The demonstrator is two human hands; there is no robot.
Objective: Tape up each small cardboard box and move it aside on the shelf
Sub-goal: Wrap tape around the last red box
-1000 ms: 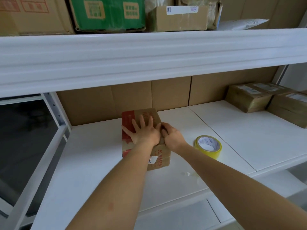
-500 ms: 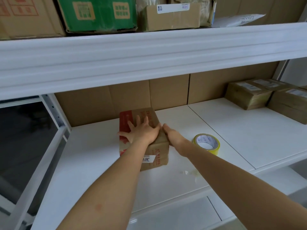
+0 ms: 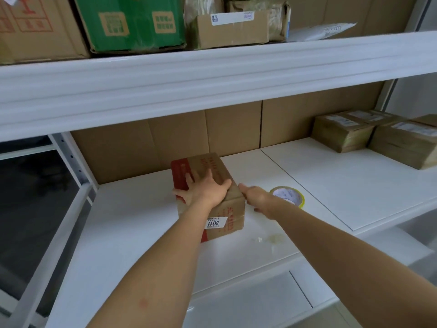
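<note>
Since a second ago the right hand (image 3: 257, 197) has slid off the small cardboard box (image 3: 208, 197) toward the roll of yellow tape (image 3: 289, 197).

Standing on the white shelf (image 3: 132, 233), the box carries glossy tape on its near-left corner; the left hand (image 3: 205, 190) lies flat on its top, fingers spread. Just right of the box, the right hand looks loosely open and holds nothing. Far right of the box sit three labelled parcels (image 3: 343, 136), seemingly finished. I judge this box nearly sealed, not yet moved aside.
</note>
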